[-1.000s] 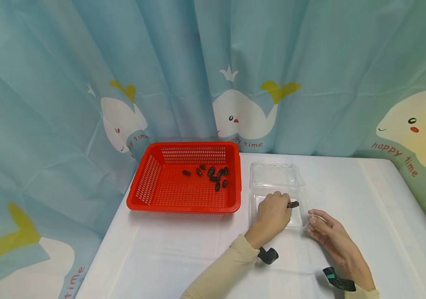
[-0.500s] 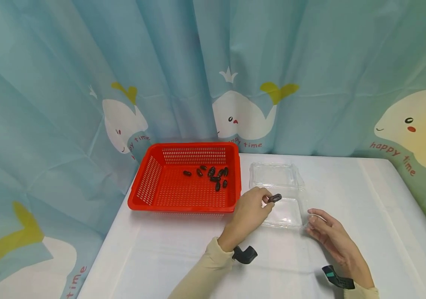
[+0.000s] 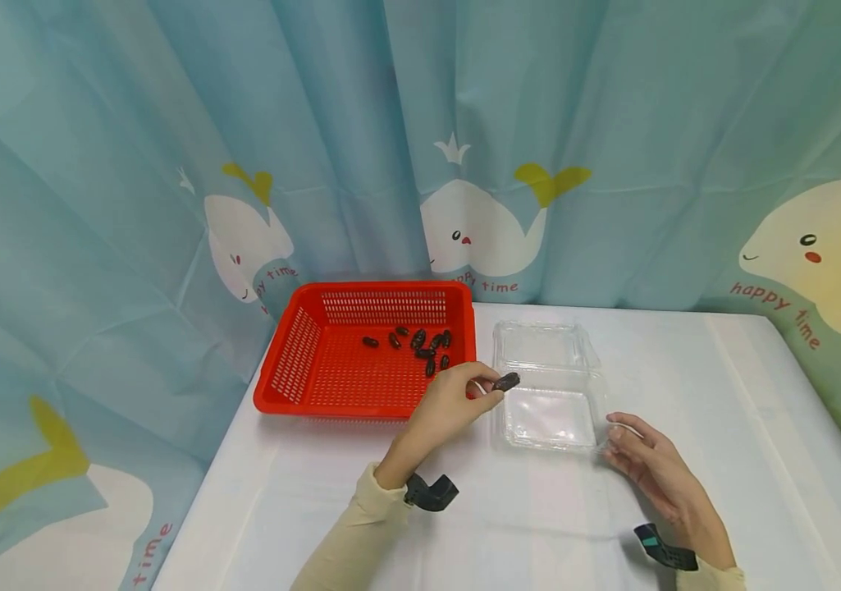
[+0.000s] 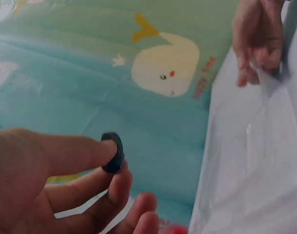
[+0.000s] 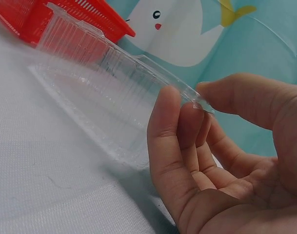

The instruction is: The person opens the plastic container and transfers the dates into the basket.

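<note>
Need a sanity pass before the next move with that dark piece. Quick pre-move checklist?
1. Left hand grip on the piece: pinched between thumb and fingers, ok.
2. Right hand steadying the clear box: fingers at its near right corner rim, ok.
3. Box open: lid folded back, tray looks bare, ok.
4. Basket upright beside the box, other pieces lying inside: ok.
5. Piece over basket or box: above the gap between them, cannot tell.
</note>
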### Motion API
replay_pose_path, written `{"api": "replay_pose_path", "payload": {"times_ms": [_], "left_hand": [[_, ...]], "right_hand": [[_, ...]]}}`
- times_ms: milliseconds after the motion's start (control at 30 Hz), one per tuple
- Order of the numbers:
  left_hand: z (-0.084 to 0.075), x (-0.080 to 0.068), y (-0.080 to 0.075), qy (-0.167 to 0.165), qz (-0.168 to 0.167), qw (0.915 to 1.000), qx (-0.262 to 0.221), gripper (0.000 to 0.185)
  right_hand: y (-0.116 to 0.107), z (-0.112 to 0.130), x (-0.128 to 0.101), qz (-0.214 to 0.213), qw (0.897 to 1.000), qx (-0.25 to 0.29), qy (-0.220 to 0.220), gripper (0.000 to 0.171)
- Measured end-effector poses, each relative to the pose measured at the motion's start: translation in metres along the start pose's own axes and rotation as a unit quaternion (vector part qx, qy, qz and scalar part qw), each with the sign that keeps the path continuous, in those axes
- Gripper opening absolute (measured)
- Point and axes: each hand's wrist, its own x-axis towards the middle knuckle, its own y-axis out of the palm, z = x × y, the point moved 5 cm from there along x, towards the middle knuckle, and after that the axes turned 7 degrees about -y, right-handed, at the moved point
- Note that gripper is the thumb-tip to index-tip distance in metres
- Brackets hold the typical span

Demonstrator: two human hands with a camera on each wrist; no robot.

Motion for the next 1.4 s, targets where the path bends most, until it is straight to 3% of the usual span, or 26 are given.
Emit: {"api": "replay_pose_path", "payload": {"times_ms": [367,633,733,1000,1400], "left_hand": [[0.026,0.006,-0.050,-0.021,0.063,0.9974,0.026,0.014],[0.036,0.025,-0.091,-0.011,0.152,0.9877,0.036,0.022],[0.043,0.033,-0.101,-0.022,0.182,0.9828,0.027,0.025],[0.069,0.057,-0.115,-0.076,0.211,0.9745,0.012,0.031],[0.108,0.087,-0.119,-0.116,0.230,0.9619,0.092,0.034]], "right_hand": [[0.000,0.000,-0.003,-0.002,1.000,0.012,-0.004,0.019],[0.000,-0.001,-0.003,0.010,1.000,0.017,-0.011,0.020],[0.000,-0.001,-0.002,0.022,1.000,0.013,-0.016,0.020],[0.001,0.001,0.003,0.039,0.999,0.017,-0.031,0.022],[0.001,0.001,0.000,0.042,0.998,0.036,-0.030,0.021]]}}
